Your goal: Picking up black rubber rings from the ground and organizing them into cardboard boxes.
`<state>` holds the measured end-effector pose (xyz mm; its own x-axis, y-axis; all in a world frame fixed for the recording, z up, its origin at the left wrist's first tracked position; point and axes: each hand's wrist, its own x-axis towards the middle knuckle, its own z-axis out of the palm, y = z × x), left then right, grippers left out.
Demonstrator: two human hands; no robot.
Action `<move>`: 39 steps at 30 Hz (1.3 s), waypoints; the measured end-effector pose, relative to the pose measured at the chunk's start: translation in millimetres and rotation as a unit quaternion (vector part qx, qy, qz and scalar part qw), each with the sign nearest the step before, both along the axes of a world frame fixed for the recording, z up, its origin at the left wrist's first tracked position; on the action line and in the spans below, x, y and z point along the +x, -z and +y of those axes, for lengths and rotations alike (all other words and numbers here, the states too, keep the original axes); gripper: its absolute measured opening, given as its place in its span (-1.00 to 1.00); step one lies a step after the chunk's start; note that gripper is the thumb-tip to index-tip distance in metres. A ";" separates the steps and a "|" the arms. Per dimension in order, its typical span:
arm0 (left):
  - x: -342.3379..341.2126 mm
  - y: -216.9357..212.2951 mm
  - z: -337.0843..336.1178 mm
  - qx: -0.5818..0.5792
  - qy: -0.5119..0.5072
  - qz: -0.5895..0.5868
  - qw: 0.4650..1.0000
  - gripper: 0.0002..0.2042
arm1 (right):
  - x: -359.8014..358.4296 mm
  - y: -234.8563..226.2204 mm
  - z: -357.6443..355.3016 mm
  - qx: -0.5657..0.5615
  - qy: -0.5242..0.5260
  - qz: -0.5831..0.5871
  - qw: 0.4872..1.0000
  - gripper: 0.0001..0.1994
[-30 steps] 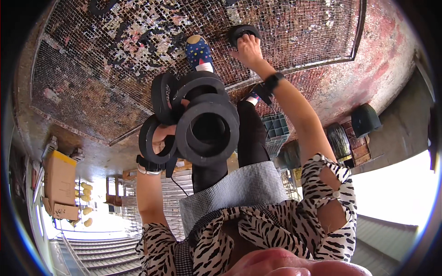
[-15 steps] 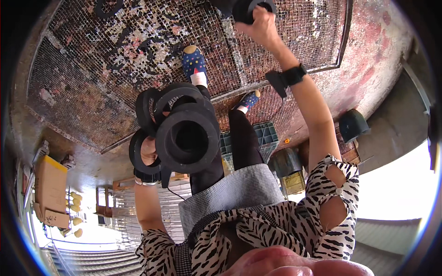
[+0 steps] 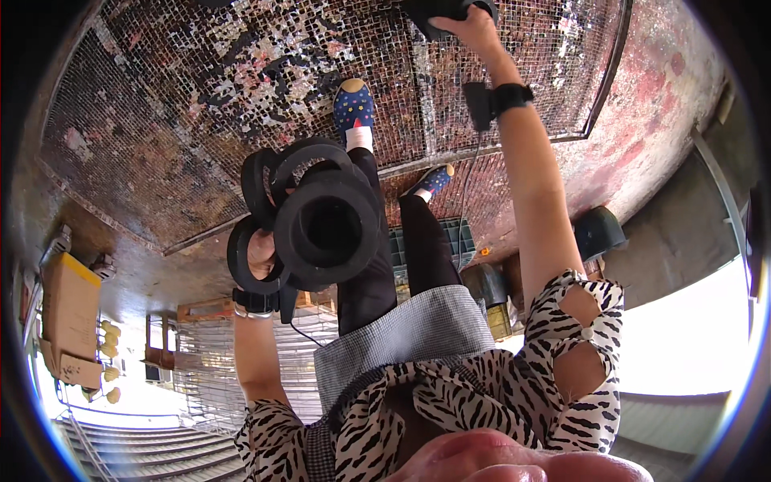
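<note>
My left hand (image 3: 260, 251) is hooked through several thick black rings (image 3: 368, 233), bunched together in front of my left leg. Its palm shows through the opening of one ring, and most of its fingers are hidden behind the stack. Far out at the top edge, my right hand (image 3: 475, 30) grips another black ring (image 3: 434, 18), with the thumb lying along its side. The picture's edge cuts off part of that ring. Black bands with small boxes are strapped to both of my wrists.
Beneath my feet lies a worn metal grating (image 3: 201, 145) over a stained floor. A green plastic crate (image 3: 454, 241) stands behind my legs. Dark tubs (image 3: 598, 231) are at the right, a cardboard box (image 3: 72, 309) at the left. My blue patterned shoes (image 3: 353, 104) stand on the grating.
My right arm has stretched farther toward the top edge, its hand still on a ring. The rings on my left hand have stayed nearly in place. The view has shifted slightly over the floor.
</note>
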<state>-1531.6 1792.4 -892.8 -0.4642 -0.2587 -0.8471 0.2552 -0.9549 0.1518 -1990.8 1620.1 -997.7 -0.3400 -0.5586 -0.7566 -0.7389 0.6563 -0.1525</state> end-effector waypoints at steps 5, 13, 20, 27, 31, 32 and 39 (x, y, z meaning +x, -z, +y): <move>8.8 -8.0 14.7 0.016 -0.019 0.001 1.000 -0.68 | 20.6 0.6 3.3 -0.002 -0.093 0.033 0.995 -0.17; 7.3 -17.0 12.5 0.023 -0.053 0.013 0.998 -0.69 | 157.7 -19.3 67.8 -0.180 -0.431 0.071 0.881 -0.46; 38.3 -40.5 18.5 0.001 -0.127 -0.008 0.992 -0.69 | 134.6 -56.1 2.1 -0.026 -0.293 0.010 0.956 -0.21; 37.1 -63.7 35.1 -0.005 -0.229 -0.037 0.973 -0.70 | 209.5 -47.4 -124.2 -0.016 -0.495 0.011 0.869 -0.25; 23.2 -62.9 49.9 0.017 -0.271 -0.046 0.961 -0.70 | 259.7 -0.8 -140.3 0.026 -0.577 0.015 0.816 -0.31; 20.7 -63.8 55.5 0.023 -0.282 -0.051 0.958 -0.71 | 268.1 14.0 -140.6 0.028 -0.586 0.009 0.810 -0.31; -20.6 -54.4 90.7 0.059 -0.358 -0.054 0.930 -0.71 | 273.9 113.6 -119.6 0.049 -0.632 0.158 0.757 -0.58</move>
